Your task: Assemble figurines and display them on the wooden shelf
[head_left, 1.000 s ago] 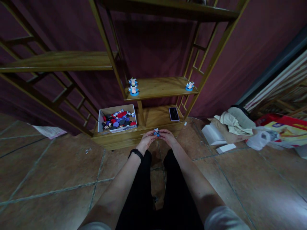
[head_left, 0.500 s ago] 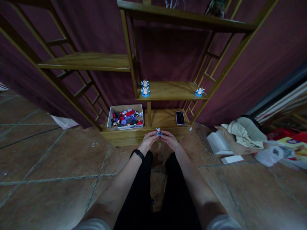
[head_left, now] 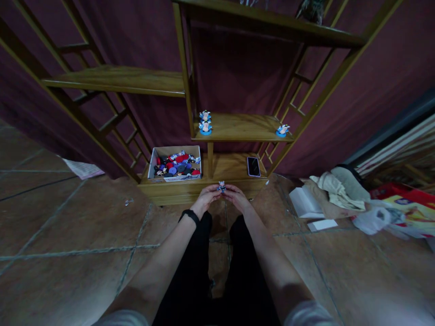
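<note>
Between the fingertips of both hands is a small figurine (head_left: 222,186), held upright in front of the shelf's lower edge. My left hand (head_left: 208,198), with a black band on its wrist, is closed on its left side. From the other side my right hand (head_left: 236,196) pinches it too. Beyond the hands, on the middle shelf (head_left: 243,127), two pig-like figurines (head_left: 205,127) on blue bases stand one behind the other at the left end. A similar figurine (head_left: 282,130) is at the right end.
An open cardboard box (head_left: 156,156) of mixed figurines sits on the low shelf at left. A phone (head_left: 253,166) lies on that shelf at right. White boxes (head_left: 306,203), cloth (head_left: 335,190) and a plastic bag (head_left: 372,219) are on the tiled floor to the right.
The camera view has shifted slightly. Both hands keep hold of the small figurine in nearly the same place before the shelf. The shelf figurines, box and phone have not moved.
</note>
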`<control>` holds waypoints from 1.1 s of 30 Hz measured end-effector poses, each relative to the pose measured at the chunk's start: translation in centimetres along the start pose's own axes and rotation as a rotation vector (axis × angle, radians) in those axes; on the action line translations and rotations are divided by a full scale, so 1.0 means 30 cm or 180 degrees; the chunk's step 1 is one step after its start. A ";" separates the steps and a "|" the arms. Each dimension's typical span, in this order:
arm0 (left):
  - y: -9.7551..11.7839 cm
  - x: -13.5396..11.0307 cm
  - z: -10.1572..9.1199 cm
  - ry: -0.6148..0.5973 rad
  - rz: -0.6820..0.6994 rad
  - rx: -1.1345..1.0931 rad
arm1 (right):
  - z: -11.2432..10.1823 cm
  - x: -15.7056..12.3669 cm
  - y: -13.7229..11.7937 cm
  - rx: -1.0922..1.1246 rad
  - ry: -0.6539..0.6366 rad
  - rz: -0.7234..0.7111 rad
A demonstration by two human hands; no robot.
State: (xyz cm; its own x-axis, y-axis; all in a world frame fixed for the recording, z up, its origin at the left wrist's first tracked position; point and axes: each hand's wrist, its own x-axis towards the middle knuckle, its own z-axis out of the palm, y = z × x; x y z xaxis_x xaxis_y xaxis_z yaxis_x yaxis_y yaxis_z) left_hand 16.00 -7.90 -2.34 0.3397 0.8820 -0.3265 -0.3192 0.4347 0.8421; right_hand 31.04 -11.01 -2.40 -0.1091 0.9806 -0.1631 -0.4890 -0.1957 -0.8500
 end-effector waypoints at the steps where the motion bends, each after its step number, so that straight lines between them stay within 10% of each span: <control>1: -0.001 0.002 0.004 -0.0011 0.0026 -0.0013 | 0.000 0.002 0.001 0.0023 0.0026 -0.0034; 33: -0.048 0.061 0.096 0.0158 0.0594 0.0063 | -0.045 -0.022 -0.042 -0.0392 0.0456 -0.0450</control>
State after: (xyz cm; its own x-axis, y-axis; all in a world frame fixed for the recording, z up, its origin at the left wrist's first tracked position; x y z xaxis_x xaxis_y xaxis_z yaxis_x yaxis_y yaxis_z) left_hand 19.64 -7.42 -2.90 0.2322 0.9550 -0.1843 -0.3548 0.2596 0.8982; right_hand 32.89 -11.39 -1.91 0.0811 0.9917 -0.1000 -0.3805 -0.0619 -0.9227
